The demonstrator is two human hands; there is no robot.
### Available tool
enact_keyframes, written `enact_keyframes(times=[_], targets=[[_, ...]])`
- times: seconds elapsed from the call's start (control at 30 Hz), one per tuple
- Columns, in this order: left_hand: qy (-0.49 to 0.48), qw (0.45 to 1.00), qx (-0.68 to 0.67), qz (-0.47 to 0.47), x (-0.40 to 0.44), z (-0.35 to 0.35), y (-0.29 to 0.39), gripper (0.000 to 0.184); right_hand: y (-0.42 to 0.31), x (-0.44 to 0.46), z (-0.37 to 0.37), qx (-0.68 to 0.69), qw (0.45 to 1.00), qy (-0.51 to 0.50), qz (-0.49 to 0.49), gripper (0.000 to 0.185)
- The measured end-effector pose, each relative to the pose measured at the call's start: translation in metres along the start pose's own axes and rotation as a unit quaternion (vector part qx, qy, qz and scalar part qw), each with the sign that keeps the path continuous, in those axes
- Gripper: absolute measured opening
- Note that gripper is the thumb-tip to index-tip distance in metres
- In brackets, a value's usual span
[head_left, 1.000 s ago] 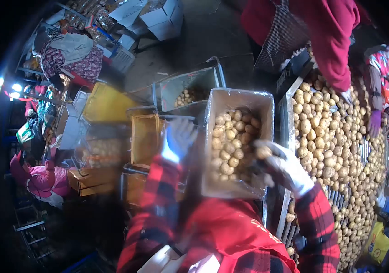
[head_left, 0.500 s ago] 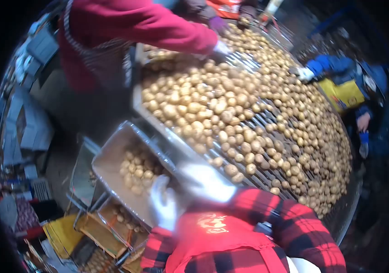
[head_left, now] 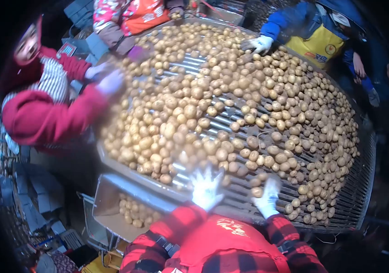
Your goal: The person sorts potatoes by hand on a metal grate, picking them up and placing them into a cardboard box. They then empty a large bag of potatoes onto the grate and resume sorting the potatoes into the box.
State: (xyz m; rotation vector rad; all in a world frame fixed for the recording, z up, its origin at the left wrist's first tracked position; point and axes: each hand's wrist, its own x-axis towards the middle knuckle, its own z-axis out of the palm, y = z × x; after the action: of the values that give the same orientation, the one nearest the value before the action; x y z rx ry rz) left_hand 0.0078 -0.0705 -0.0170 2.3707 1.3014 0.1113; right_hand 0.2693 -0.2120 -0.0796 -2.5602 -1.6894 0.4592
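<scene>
At the left edge of the frame, a co-worker in red sleeves [head_left: 53, 118] is leaning toward the slatted table [head_left: 349, 200], both gloved hands [head_left: 108, 82] blurring at its rim. Lower left, a lined box [head_left: 105, 208] is standing just beside the table, holding potatoes inside. Upper left of centre, a second co-worker in an orange apron [head_left: 148, 18] is reaching in with a purple glove [head_left: 137, 53]. Across the middle, the main mass of potatoes [head_left: 171, 132] is lying over the slats, crowding densely on the left and thinning toward the lower centre, where bare slats are showing. Lower centre, the left hand [head_left: 207, 187], wearing a white glove, is spreading its fingers wide above the near edge of the table, palm down, with potatoes lying just beyond the fingertips; contact: cannot tell. Upper centre, a blue-sleeved co-worker's gloved hand [head_left: 259, 44] is resting at the far edge of the potatoes. Right of lower centre, the right hand [head_left: 268, 196], also white-gloved, is holding its thumb well out from its blurred fingers; one potato is lying by the thumb, touching or not: cannot tell. Upper right, a yellow bag-like cloth [head_left: 317, 43] is hanging beside the table.
</scene>
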Motion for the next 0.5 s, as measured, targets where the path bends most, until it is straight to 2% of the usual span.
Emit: enact_keyframes(times=[0.07,0.13,0.23,0.27,0.3,0.33,0.37,0.4,0.47,0.5], targets=[[0.009,0.998,0.020,-0.051,0.015,0.007,0.007,0.076,-0.061,0.034,-0.021,0.104,0.990,-0.092,-0.013,0.110],[0.041,0.999,0.013,-0.033,0.032,-0.002,-0.002,0.070,-0.105,0.058,-0.011,0.026,0.992,0.043,-0.113,0.104],[0.067,0.997,-0.003,-0.040,0.066,-0.015,-0.033,0.063,-0.157,0.129,-0.021,0.041,0.984,0.106,-0.139,0.100],[0.040,0.999,-0.022,-0.030,0.078,-0.010,-0.051,0.081,-0.172,0.153,-0.014,0.047,0.980,0.133,-0.144,0.101],[0.049,0.997,-0.043,-0.040,0.090,-0.015,-0.058,0.081,-0.184,0.175,-0.003,0.120,0.974,0.132,-0.140,0.097],[0.060,0.995,-0.066,-0.051,0.104,-0.025,-0.064,0.082,-0.196,0.201,0.002,0.082,0.966,0.185,-0.162,0.091],[0.020,0.990,-0.119,-0.069,0.115,-0.037,-0.073,0.086,-0.210,0.216,-0.007,0.085,0.963,0.178,-0.181,0.088],[0.039,0.993,-0.078,-0.074,0.129,-0.036,-0.084,0.088,-0.222,0.230,-0.016,0.083,0.962,0.173,-0.196,0.085],[0.026,0.986,-0.112,-0.121,0.150,-0.030,-0.112,0.083,-0.239,0.261,-0.002,-0.026,0.973,0.116,-0.199,0.084],[0.024,0.971,-0.183,-0.155,0.161,-0.026,-0.128,0.075,-0.252,0.281,0.000,0.008,0.972,0.100,-0.211,0.083]])
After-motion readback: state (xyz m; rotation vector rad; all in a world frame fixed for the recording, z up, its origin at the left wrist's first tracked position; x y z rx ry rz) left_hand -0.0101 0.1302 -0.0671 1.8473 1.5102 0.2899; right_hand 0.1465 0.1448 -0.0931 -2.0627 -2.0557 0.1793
